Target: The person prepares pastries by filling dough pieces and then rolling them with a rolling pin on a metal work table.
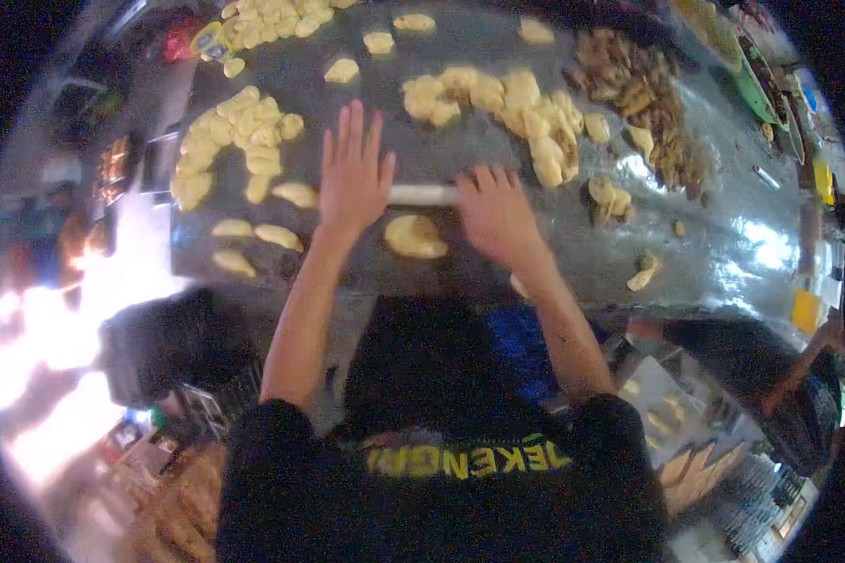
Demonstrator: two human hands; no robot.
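A pale rolling pin [422,195] lies crosswise on the dark, shiny worktable [366,258]. My left hand [355,174] rests palm down over its left end, fingers stretched out and pointing away from me. Over the right end lies my right hand [498,211], palm down too, its fingers slightly spread and reaching past the pin. Just on the near side of the pin is a flattened oval piece of dough [415,236] with a brownish patch. Another dough piece [296,194] sits left of my left wrist. Both palms hide the pin's ends.
Dough lumps form a curved cluster [230,131] at left and a long row [526,103] beyond my right hand. A heap of brown pieces [634,89] spreads at far right. A yellow tub [211,40] stands far left. Another person's arm [803,371] shows at right.
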